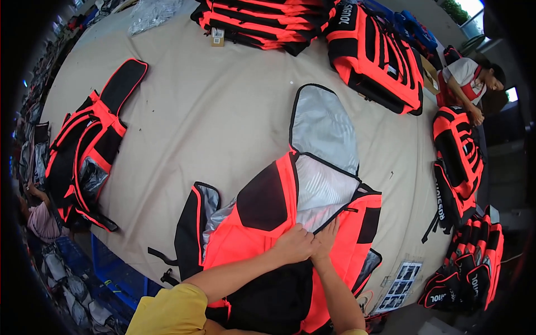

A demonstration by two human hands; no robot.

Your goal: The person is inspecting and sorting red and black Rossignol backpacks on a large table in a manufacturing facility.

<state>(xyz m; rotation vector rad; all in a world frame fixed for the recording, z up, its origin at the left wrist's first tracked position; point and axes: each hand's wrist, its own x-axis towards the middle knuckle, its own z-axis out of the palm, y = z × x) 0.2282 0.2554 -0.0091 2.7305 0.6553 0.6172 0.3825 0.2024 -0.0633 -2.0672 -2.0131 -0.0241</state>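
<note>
An orange-red and black backpack [346, 245] lies in front of me on the covered table, its top flap folded back so the silver lining [325, 125] shows. My left hand [295, 244] is closed at the near edge of the bag's opening, its fingers curled on the fabric rim. Right beside it, almost touching, my right hand [325, 241] lies along the same rim with its fingers stretched out. Part of the rim is hidden under both hands. A side panel with silver lining [209, 206] stands out at the bag's left.
Another such backpack [86, 153] lies at the left. Stacked bags [262, 22] and a filled one [379, 61] are at the back; more bags [460, 162] line the right edge. A person [463, 81] works there. A picture sheet [399, 286] and blue crate [120, 273] are nearer.
</note>
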